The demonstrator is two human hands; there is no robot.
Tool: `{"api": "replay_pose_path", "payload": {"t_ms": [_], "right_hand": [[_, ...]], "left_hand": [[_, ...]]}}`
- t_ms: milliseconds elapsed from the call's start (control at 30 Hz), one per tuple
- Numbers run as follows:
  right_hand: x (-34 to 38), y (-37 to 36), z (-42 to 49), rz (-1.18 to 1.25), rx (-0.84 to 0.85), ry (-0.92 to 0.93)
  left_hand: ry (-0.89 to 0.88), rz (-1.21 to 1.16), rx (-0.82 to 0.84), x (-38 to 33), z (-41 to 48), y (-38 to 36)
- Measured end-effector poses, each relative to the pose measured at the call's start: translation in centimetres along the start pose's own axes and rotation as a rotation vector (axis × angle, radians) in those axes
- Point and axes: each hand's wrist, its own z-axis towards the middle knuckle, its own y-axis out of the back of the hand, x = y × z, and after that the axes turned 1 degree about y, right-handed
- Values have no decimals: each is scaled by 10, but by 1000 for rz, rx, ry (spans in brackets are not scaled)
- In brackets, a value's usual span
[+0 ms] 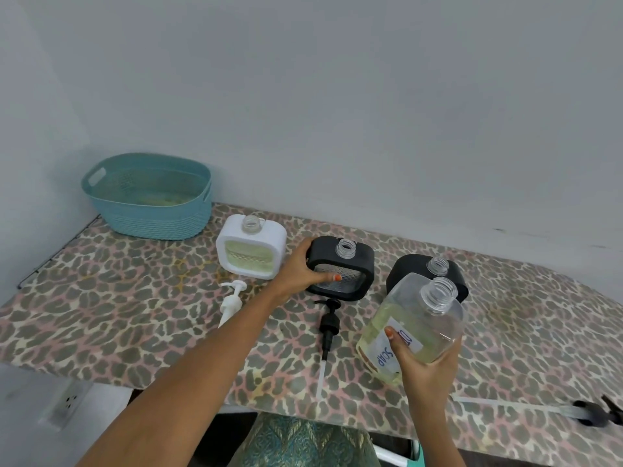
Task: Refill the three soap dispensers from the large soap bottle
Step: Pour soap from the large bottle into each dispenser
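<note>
Right hand [426, 365], one soap bottle [404, 308], left hand [296, 269], three dispensers [251, 251] [357, 259] [413, 267], three pumps [231, 299] [328, 320] [591, 412]

A domestic room is indicated, most likely a corner of a home rather than a workplace. A leopard-print table cover [135, 315] is spread against a plain, pale painted wall [337, 96], and a room corner is seen at the far left. A teal plastic basket [148, 210] is placed at the far left of the cover. Household washing items are laid out on it: a white soap dispenser [251, 254], a middle black soap dispenser [360, 261] and a right black soap dispenser [409, 269]. A large soap bottle [435, 325] is marked "SOAP" by hand. A wall socket [69, 401] is seen low at the near left.
</note>
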Motion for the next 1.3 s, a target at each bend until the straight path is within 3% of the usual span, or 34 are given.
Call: {"api": "replay_pose_path", "payload": {"t_ms": [300,600,967,1300], "right_hand": [[-1,3,-1,-34,3,-21],[0,5,1,-74,4,-25],[14,5,-1,-126,45,-37],[33,8,3,-261,141,116]], "left_hand": [[-98,-76,-161,-32,-8,-4],[-217,-101,-159,-73,-35,20],[-239,16,-166,-69,-85,46],[-205,19,-64,-49,-116,58]]}}
